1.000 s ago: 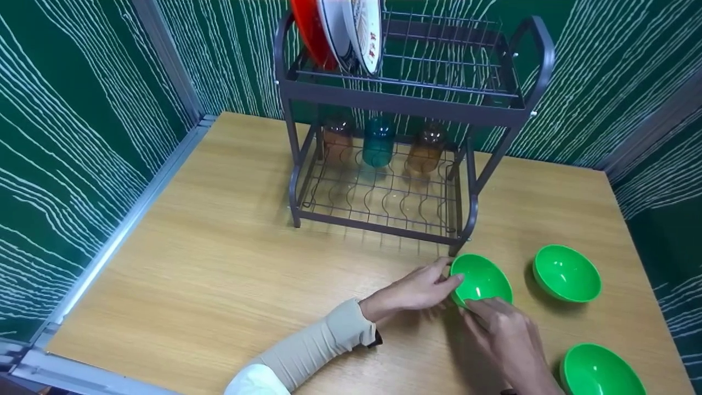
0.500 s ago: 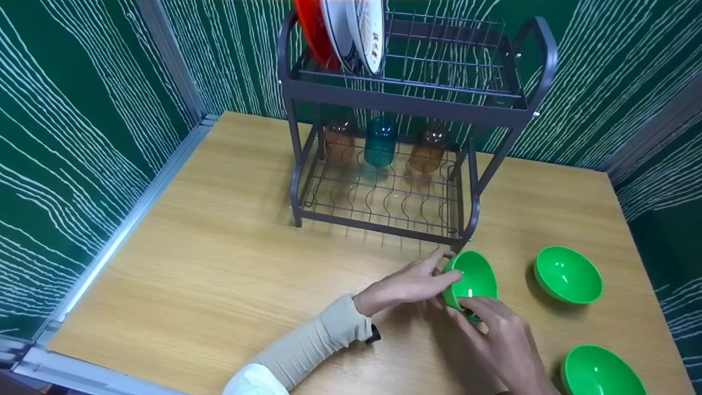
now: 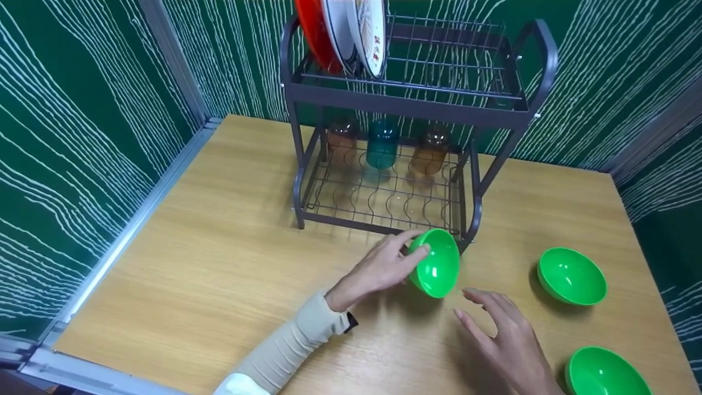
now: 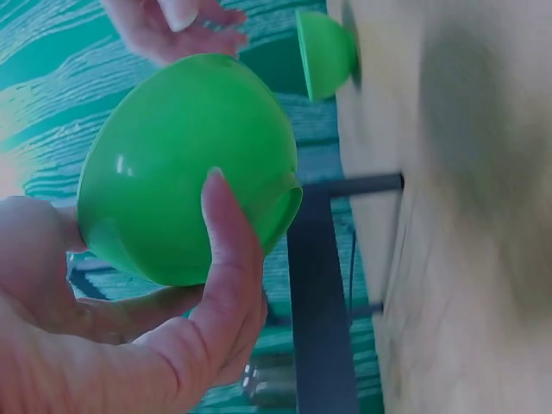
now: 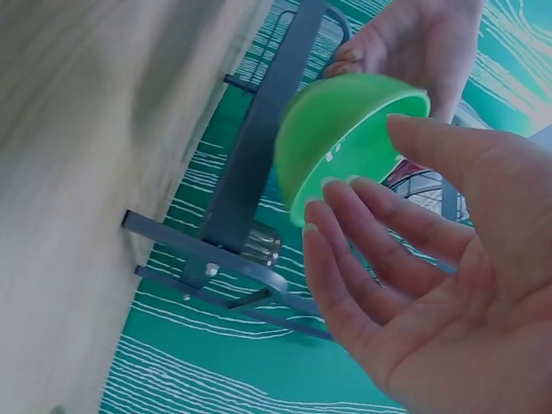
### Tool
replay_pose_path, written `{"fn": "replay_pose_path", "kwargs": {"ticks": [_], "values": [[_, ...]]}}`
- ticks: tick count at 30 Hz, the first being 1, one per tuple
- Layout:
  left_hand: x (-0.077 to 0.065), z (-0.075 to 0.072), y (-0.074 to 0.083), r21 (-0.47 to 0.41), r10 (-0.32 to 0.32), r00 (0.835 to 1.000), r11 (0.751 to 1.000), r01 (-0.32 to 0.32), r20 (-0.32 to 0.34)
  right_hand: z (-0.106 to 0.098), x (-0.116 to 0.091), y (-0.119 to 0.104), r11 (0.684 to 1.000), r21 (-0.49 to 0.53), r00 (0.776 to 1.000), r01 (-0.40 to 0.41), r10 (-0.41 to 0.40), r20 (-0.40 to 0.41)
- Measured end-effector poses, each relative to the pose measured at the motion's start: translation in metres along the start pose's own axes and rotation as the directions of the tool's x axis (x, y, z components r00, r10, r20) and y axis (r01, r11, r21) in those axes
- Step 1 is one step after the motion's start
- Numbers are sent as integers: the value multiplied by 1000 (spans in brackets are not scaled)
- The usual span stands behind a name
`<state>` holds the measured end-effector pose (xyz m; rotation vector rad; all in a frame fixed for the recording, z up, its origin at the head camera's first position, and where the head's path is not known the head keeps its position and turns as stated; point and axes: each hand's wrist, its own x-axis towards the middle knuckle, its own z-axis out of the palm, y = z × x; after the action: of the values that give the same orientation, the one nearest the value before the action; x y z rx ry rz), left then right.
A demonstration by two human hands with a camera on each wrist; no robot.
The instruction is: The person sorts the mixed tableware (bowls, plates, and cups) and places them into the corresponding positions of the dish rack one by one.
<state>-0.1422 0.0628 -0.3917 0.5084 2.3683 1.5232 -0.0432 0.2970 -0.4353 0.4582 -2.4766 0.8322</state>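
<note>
A green bowl (image 3: 439, 266) is held tilted above the table, close to the rack's front right foot. My left hand (image 3: 381, 266) grips it from the left, thumb at the rim and fingers behind; in the left wrist view those fingers curl round the bowl's outer side (image 4: 190, 164). Just to the right, my right hand (image 3: 507, 334) is apart from the bowl, its fingers extended and loosely bent. The right wrist view shows its palm (image 5: 466, 285) with nothing in it, the bowl (image 5: 345, 138) beyond the fingertips.
A dark two-tier dish rack (image 3: 406, 101) stands at the back. Its upper tier bears a red plate (image 3: 318, 38) and white plates (image 3: 370, 38); below are an orange-tinted glass (image 3: 343, 145), a teal glass (image 3: 382, 145) and an amber glass (image 3: 430, 151). Two green bowls (image 3: 571, 276) (image 3: 606, 373) sit at right.
The bowl has moved left and up, and tilted more, in my left hand. My right hand has let go of its rim and now stands apart from it.
</note>
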Motion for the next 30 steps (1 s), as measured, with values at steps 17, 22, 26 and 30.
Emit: {"fn": "replay_pose_path", "kwargs": {"ticks": [17,22,26,30], "values": [[4,-66,-3,140,37,938,990,12,-345,17,-1,12,988,39,979,-151,144,146],[9,-73,-8,196,41,892,979,54,-449,18,-1,12,981,35,967,-192,183,179],[12,-79,-9,220,51,864,973,70,-500,18,-1,12,978,29,961,-205,195,196],[14,-84,-11,239,63,843,968,80,-534,20,-1,12,974,35,951,-222,208,227]]}}
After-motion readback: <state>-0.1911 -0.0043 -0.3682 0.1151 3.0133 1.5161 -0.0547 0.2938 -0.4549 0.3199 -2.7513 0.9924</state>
